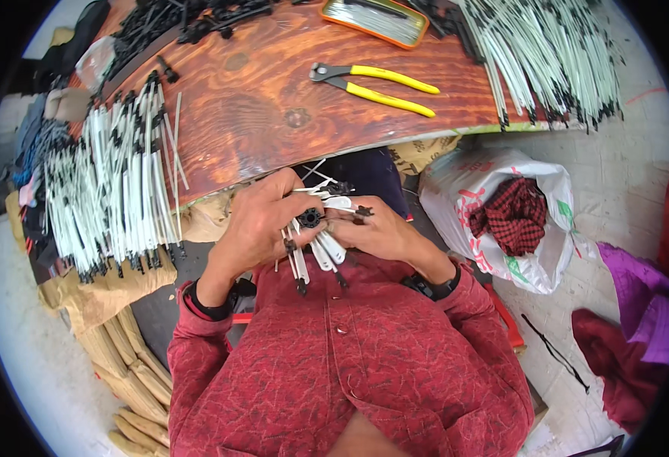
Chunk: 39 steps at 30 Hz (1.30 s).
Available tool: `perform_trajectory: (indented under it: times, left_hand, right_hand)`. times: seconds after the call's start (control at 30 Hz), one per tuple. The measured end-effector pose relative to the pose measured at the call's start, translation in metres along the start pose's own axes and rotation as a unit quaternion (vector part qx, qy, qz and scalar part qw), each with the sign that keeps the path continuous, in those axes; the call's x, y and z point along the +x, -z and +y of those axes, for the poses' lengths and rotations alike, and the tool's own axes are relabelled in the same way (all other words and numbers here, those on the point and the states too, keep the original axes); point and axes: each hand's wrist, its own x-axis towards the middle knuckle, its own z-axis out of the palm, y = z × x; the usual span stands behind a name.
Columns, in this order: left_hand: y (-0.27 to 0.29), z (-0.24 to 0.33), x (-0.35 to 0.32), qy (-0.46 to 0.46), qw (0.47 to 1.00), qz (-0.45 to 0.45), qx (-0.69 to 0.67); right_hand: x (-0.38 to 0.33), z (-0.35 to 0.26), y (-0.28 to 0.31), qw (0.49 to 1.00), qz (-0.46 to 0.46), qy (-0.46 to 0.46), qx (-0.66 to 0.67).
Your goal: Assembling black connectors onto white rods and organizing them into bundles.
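Observation:
Close in front of my chest, both hands are closed around a bundle of white ribs with black tips, which look like umbrella ribs. My left hand grips the bundle around a round, notched black hub. On the other side, my right hand pinches the ribs near their small black joints. Several rib ends stick out below and above the fingers. Just where the right fingertips meet the ribs is partly hidden. Beyond the hands, end-cutting pliers with yellow handles lie on the table.
The reddish wooden table holds a left pile of white ribs, a right pile of ribs, black parts and an orange-rimmed tin of thin wires. A white bag with checked cloth stands at right.

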Motion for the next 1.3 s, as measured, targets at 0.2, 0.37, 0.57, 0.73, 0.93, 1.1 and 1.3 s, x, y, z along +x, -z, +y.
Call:
perform_trajectory:
  times: [0.2,0.37,0.57,0.73,0.93,1.1,1.3]
  left_hand:
    - [-0.015,-0.009,-0.019,0.048,0.997,0.045,-0.041]
    - [-0.012,-0.005,-0.017,0.048,0.993,0.057,-0.086]
    - [-0.015,-0.010,-0.020,0.082,0.990,0.033,-0.112]
    - [-0.020,-0.011,-0.019,0.095,0.987,0.019,-0.125]
    - [-0.030,-0.015,-0.019,0.030,0.995,0.009,-0.097]
    - [-0.031,-0.014,-0.019,0.032,0.994,-0.018,-0.099]
    - [-0.028,-0.012,-0.016,0.069,0.990,0.014,-0.124]
  right_hand:
    - [0.002,0.013,-0.006,0.914,0.170,0.235,-0.285]
    - [0.000,0.000,-0.004,0.822,0.217,0.348,-0.396]
    - [0.005,0.003,0.001,0.792,0.215,0.397,-0.409]
    - [0.004,0.006,0.005,0.818,0.183,0.368,-0.403]
    - [-0.007,0.003,0.000,0.993,0.073,-0.072,0.058]
    - [-0.001,-0.009,0.019,0.957,-0.058,-0.224,0.176]
    - [-0.005,-0.088,0.056,0.941,0.136,0.092,-0.298]
